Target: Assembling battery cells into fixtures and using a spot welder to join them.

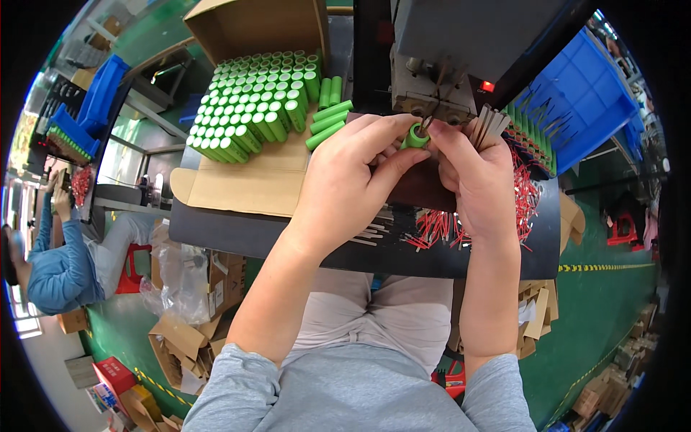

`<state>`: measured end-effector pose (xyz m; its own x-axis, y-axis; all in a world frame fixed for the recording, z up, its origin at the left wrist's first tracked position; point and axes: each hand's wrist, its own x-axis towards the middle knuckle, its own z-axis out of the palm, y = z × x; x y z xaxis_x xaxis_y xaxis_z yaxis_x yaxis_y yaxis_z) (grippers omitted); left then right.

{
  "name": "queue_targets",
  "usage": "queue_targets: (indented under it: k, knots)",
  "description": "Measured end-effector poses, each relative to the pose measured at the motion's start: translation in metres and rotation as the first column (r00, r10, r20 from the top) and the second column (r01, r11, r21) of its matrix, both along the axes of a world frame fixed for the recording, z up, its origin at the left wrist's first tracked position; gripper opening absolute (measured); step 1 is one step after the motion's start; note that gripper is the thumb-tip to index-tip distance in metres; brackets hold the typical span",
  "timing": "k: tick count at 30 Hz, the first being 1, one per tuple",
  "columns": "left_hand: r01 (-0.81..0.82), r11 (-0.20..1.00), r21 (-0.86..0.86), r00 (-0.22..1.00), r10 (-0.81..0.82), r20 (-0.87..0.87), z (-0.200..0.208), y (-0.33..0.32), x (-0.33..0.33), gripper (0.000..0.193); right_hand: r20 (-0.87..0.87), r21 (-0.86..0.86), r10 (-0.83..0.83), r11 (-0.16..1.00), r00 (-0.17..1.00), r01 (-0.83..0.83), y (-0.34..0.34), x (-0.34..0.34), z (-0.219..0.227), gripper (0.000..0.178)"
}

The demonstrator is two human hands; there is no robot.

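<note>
My left hand (349, 176) is closed round a green cylindrical battery cell (414, 137), its end turned toward the thin electrode pins of a spot-welding machine (430, 86). Several flat metal strips (489, 125) stick out from my right hand (481, 180), whose thumb and forefinger come close to the cell's end. What lies between those fingertips is too small to make out. Left of my left hand, a few loose green cells (330, 122) lie on their sides. Below my right hand is a scatter of short red-and-silver pieces (437, 227).
An open cardboard box (248, 189) carries many upright green cells at left on the black table (237, 234). More metal strips (371, 234) lie near the front edge. At right stand a row of cells with upright leads (531, 137) and a blue bin (586, 101). Another person (68, 263) sits far left.
</note>
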<state>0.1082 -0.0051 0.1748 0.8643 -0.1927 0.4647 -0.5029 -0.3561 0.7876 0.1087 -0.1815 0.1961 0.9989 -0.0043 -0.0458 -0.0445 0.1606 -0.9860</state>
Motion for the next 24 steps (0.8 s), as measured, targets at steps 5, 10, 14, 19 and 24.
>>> queue_targets:
  k: [5, 10, 14, 19, 24]
  knots:
    - [0.000, 1.000, -0.010, 1.000, 0.000, 0.000, -0.0006, 0.0000, 0.0000, 0.034, 0.007, 0.019, -0.001, 1.000, 1.000, 0.001, 0.0009, 0.0003, -0.0008, 0.021]
    - [0.008, 0.999, -0.034, 1.000, -0.008, 0.009, -0.0016, -0.0002, -0.0004, 0.034, 0.008, 0.032, 0.020, 0.999, 1.000, -0.020, -0.0005, 0.0001, -0.0009, 0.019]
    - [0.006, 0.998, -0.055, 1.000, -0.006, -0.010, -0.0015, 0.0001, -0.0018, 0.034, 0.014, 0.027, 0.040, 0.999, 0.999, -0.040, 0.0004, -0.0023, 0.0015, 0.019]
    - [0.012, 0.999, -0.048, 1.000, -0.013, -0.024, -0.0016, 0.0010, -0.0018, 0.033, -0.004, 0.021, 0.051, 0.998, 0.999, -0.051, -0.0033, -0.0017, -0.0002, 0.019]
    - [0.024, 0.997, -0.069, 0.998, -0.028, -0.056, 0.0022, -0.0008, -0.0020, 0.030, 0.003, 0.013, 0.034, 0.999, 0.999, -0.034, -0.0034, -0.0019, 0.0014, 0.020]
